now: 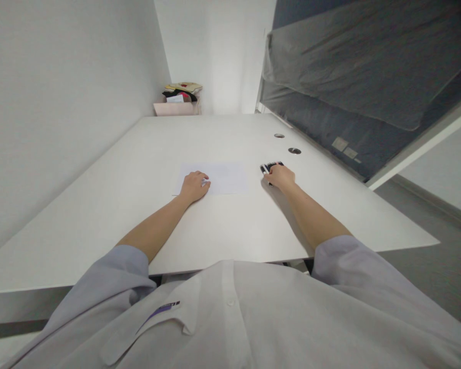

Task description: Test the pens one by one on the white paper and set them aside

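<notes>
A sheet of white paper (226, 178) lies flat on the table, with my left hand (194, 186) resting on its left part. The fingers of that hand are loosely curved, and a gap shows between thumb and forefinger. To the right of the paper sits a small group of dark and white marker pens (275, 164), side by side. My right hand (282, 177) reaches over them, its fingers closed at a white-barrelled marker (265, 170) on their left side. The hand covers much of the group.
The white table (157, 148) has two round cable holes (294, 150) on its right side. A pink box (173, 108) with cloth items stands at the far end. Along the right runs a dark panel (353, 102) with sockets; a wall is on the left.
</notes>
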The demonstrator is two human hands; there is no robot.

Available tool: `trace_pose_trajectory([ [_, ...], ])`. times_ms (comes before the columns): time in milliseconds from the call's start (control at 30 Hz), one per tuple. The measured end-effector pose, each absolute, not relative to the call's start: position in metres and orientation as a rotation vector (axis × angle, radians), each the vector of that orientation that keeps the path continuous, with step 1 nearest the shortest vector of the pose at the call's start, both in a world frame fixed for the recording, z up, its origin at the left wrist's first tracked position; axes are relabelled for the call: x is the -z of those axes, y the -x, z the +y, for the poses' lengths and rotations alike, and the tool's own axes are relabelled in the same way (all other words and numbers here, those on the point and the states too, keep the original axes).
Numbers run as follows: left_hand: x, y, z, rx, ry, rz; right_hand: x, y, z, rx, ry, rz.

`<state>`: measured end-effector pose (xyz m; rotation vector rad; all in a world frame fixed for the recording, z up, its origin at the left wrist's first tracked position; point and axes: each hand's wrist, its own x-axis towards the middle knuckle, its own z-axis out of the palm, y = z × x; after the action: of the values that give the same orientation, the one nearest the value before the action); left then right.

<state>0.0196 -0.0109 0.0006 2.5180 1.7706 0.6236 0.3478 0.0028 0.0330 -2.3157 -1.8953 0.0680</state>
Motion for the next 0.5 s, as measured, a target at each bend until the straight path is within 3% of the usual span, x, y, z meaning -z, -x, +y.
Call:
trace_pose_trajectory([
  [500, -0.0015, -0.0199, -0.0112, -0.62, -2.518, 1.791, -0.0306, -0.3542, 0.0057, -0.049, 2.324, -1.821],
])
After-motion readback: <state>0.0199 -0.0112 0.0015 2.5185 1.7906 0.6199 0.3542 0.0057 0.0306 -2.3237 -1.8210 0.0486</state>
